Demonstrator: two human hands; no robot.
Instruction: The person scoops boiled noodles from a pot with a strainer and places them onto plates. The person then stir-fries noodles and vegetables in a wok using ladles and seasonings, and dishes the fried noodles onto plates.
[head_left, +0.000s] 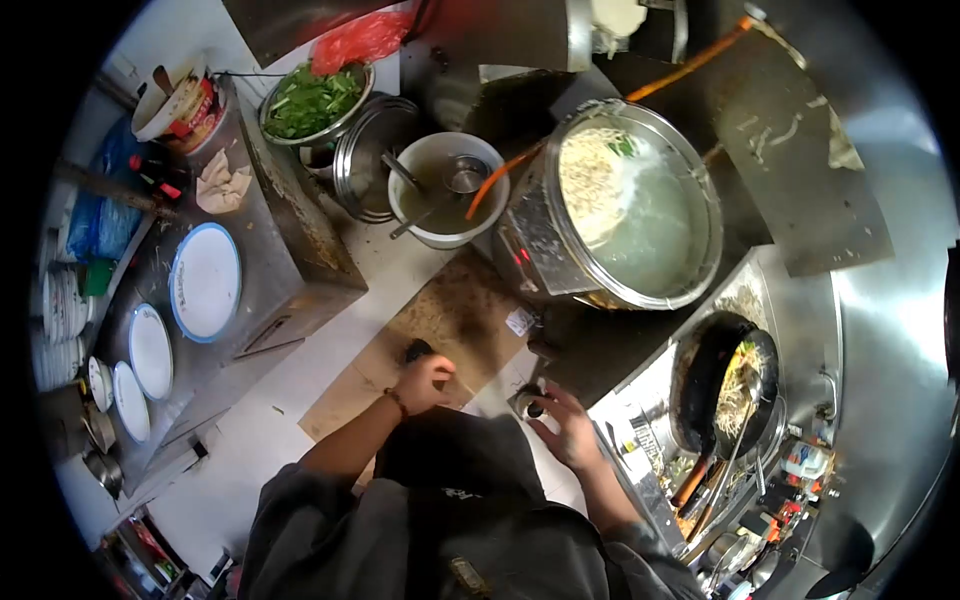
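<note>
My left hand [428, 382], a band on its wrist, hangs in front of my body with curled fingers and nothing visible in them. The thumb and fingers of my right hand [572, 430] close around a small dark round knob [535, 408] at the stove's near corner. Beyond it stands a large steaming pot [715, 225] of cloudy water with pale noodles [590, 180] at its left. On the right, a black wok [690, 405] holds noodles and vegetables [738, 385], with a ladle resting in it.
Blue-rimmed plates [205, 283] lie on the left metal counter [270, 270]. A white bucket [450, 240] of broth holds ladles. Behind are a bowl of greens [315, 100] and a red bag [362, 42]. Seasoning containers [805, 462] stand at the lower right.
</note>
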